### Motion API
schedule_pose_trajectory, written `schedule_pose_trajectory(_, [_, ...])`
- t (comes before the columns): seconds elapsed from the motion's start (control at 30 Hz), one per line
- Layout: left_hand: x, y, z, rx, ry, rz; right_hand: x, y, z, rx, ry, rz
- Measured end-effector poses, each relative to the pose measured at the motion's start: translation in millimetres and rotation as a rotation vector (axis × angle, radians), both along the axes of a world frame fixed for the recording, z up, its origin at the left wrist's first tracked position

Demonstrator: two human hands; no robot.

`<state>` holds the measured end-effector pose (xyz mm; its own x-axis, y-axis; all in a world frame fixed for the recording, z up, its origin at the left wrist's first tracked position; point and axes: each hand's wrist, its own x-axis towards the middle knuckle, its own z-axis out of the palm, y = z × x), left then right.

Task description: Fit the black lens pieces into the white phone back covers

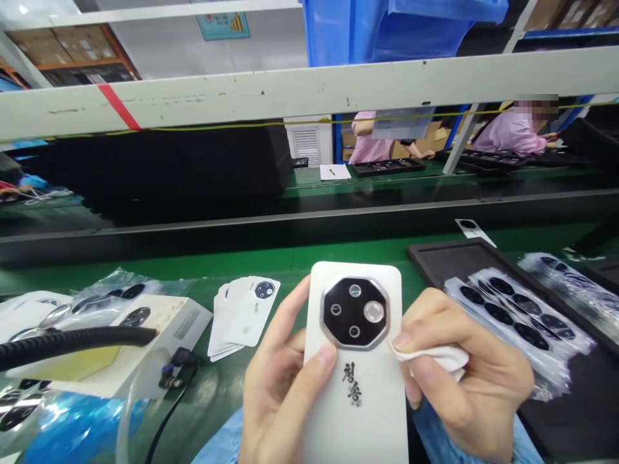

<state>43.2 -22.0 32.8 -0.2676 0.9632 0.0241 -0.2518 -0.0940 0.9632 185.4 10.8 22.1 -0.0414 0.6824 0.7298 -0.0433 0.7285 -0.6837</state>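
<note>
A white phone back cover (pixel 358 399) with a black octagonal camera plate (pixel 354 312) and dark characters printed below it stands upright in front of me. My left hand (pixel 283 386) is wrapped round its left edge, thumb pressed on the face just under the camera plate. My right hand (pixel 464 380) pinches a small folded white cloth (pixel 435 356) against the cover's right edge, beside the camera plate.
A fanned stack of white covers (pixel 242 316) lies on the green belt (pixel 271 264) to the left. A black hose (pixel 72 341) and a white box (pixel 159 322) sit further left. A black tray (pixel 454 254) with bagged camera plates (pixel 522 319) is at right. Two people in pink work behind.
</note>
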Motion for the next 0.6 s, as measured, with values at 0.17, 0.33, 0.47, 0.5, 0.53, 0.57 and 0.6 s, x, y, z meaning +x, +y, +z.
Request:
schedule_pose_trajectory(0.17, [3, -1, 2.3, -0.039, -0.042, 0.008, 2, 0, -0.7, 0.001, -0.003, 0.014])
schedule_pose_trajectory(0.33, [4, -1, 3.5, -0.052, -0.036, -0.006, 1, 0, 0.5, 0.005, -0.014, -0.01])
schedule_pose_trajectory(0.47, [3, 1, 3.2, -0.031, -0.09, -0.039, 0, 2, 5.7, 0.043, -0.039, -0.065])
schedule_pose_trajectory(0.5, [2, 1, 2.0, -0.026, -0.122, -0.062, 2, 2, 5.4, 0.043, -0.05, -0.074])
schedule_pose_trajectory(0.53, [2, 1, 0.3, -0.024, -0.155, -0.094, 5, 1, 3.6, 0.041, -0.063, -0.089])
schedule_pose_trajectory(0.57, [1, 2, -1.9, -0.019, -0.181, -0.132, 9, -1, -0.2, 0.049, -0.097, -0.116])
schedule_pose_trajectory(0.6, [0, 2, -4.4, -0.01, -0.201, -0.179, 14, -3, -6.1, 0.067, -0.137, -0.137])
